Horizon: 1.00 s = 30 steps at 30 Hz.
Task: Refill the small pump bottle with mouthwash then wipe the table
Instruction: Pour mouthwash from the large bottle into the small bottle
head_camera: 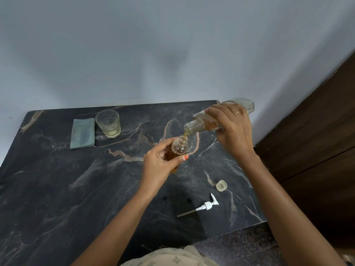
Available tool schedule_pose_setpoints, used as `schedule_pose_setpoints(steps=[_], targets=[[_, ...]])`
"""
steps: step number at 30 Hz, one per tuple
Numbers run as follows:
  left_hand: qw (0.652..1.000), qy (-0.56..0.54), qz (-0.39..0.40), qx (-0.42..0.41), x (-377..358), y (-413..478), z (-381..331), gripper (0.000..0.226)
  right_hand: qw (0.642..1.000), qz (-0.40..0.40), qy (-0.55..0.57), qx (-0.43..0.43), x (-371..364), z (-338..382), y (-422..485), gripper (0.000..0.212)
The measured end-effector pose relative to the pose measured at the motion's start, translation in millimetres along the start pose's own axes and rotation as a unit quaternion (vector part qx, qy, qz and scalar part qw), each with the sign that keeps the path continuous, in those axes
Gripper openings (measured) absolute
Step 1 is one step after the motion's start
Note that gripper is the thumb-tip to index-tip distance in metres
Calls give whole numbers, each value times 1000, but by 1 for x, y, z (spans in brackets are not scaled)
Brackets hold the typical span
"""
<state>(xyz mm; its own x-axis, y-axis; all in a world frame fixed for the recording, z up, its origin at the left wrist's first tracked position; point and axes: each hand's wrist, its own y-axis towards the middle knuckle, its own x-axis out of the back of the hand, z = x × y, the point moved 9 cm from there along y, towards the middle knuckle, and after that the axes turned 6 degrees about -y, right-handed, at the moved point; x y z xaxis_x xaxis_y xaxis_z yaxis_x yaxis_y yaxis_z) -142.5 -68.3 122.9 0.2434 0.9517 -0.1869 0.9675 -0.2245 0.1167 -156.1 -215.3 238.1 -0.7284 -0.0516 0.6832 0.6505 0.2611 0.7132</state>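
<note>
My left hand [160, 163] grips the small clear bottle [179, 147], which stands upright over the table's middle with amber liquid inside and its neck uncapped. My right hand [231, 129] holds the large clear mouthwash bottle [197, 124] tipped nearly flat, its mouth just above the small bottle's neck. A thin amber stream falls from one into the other. The white pump head [206, 205] with its dip tube lies on the dark marble table [76, 189] near the front right. A pale round cap [221, 185] lies next to it. A folded grey-green cloth [82, 133] lies at the back left.
A drinking glass [108, 122] with a little pale liquid stands beside the cloth at the back. A pale wall runs behind the table, and a dark wooden cabinet [317, 141] stands close on the right. The table's front right edge ends near the pump head.
</note>
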Motion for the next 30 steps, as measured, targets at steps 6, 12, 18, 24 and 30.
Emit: schedule_pose_setpoints(steps=[6, 12, 18, 24, 30], targets=[[1000, -6, 2, 5, -1, 0, 2, 48, 999, 13, 22, -19, -6, 2, -6, 22], [1000, -11, 3, 5, 0, 0, 5, 48, 995, 25, 67, -65, -16, -2, -20, 25], [999, -26, 5, 20, 3, -2, 15, 50, 977, 51, 133, -161, -38, -13, -43, 39], [999, -22, 7, 35, 8, -5, 32, 52, 870, 105, 343, -338, -82, -21, -93, 51], [998, -9, 2, 67, 19, -11, 62, 53, 739, 129, 474, -460, -124, -15, -140, 58]])
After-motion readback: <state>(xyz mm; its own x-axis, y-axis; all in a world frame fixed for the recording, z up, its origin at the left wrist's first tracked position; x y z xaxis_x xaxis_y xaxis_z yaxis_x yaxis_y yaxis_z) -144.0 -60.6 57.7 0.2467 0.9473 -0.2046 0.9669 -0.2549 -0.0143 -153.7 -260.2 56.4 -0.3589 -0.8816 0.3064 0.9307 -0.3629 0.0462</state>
